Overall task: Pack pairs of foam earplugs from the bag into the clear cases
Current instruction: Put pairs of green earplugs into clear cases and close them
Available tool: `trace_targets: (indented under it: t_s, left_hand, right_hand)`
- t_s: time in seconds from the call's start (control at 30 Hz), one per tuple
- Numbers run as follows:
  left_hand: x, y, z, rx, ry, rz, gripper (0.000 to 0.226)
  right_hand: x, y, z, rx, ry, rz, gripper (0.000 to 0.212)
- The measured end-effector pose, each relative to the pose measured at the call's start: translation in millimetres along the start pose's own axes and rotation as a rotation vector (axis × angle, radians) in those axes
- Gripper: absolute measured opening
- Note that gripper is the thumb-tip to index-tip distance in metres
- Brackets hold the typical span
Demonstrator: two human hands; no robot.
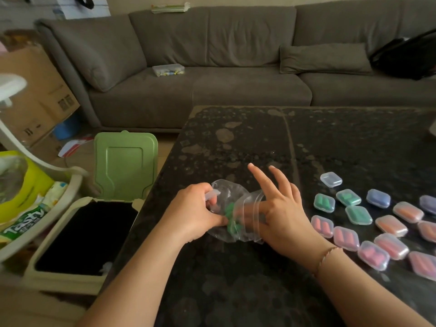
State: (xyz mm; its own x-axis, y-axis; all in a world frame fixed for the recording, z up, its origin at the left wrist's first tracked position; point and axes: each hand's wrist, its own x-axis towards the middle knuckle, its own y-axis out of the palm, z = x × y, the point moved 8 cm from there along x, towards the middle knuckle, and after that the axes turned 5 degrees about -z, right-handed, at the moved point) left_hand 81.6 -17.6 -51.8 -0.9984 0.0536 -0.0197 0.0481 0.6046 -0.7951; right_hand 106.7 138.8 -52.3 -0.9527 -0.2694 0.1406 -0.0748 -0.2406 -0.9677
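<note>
A clear plastic bag (230, 192) lies on the dark table (259, 279) in front of me, with green foam earplugs (230, 220) bunched inside. My left hand (197, 208) grips the bag's left side, and a small clear case shows at its fingertips. My right hand (280, 208) has its thumb and lower fingers inside the bag's mouth while the index and middle fingers stick up straight. To the right lie several clear cases filled with green (324, 202), pink (345, 238), orange (391, 225) and purple (378, 198) earplugs. One empty closed case (331, 179) sits behind them.
An open bin (77, 234) with a raised green lid (125, 165) stands on the floor at the table's left edge. A trolley with snack packets (23, 208) is at far left. A grey sofa (212, 67) runs behind the table.
</note>
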Motion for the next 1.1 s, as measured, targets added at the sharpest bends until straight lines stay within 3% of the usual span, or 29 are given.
trace_targets:
  t_s: [0.27, 0.73, 0.83, 0.9, 0.97, 1.03, 1.1]
  left_hand:
    - [-1.5, 2.8, -2.1, 0.018, 0.010, 0.005, 0.035]
    - [0.9, 0.4, -2.1, 0.053, 0.000, -0.024, 0.034]
    - [0.7, -15.4, -2.2, -0.007, 0.028, -0.095, 0.031]
    - [-0.9, -34.1, -9.4, -0.211, 0.073, -0.199, 0.036]
    - [-8.2, -43.2, -17.1, -0.710, 0.046, -0.261, 0.049]
    - [-16.3, -25.4, -23.8, -1.268, -0.065, -0.184, 0.053]
    - [-24.9, -4.4, -35.7, -1.482, -0.091, -0.113, 0.057]
  right_hand:
    - [1.3, 4.0, -4.2, 0.074, 0.094, 0.025, 0.034]
    - [0.6, -37.9, -32.3, 0.067, 0.070, 0.037, 0.008]
    - [-5.3, -69.2, -49.4, 0.109, 0.101, 0.029, 0.014]
    - [-9.2, -95.1, -52.0, 0.140, 0.090, -0.084, 0.014]
    - [-13.6, -118.8, -44.0, 0.217, 0.068, -0.293, 0.012]
    - [-20.7, -134.3, -25.2, 0.407, 0.067, -0.530, 0.013]
    - [-26.5, -133.6, 0.9, 0.545, 0.040, -0.663, 0.018]
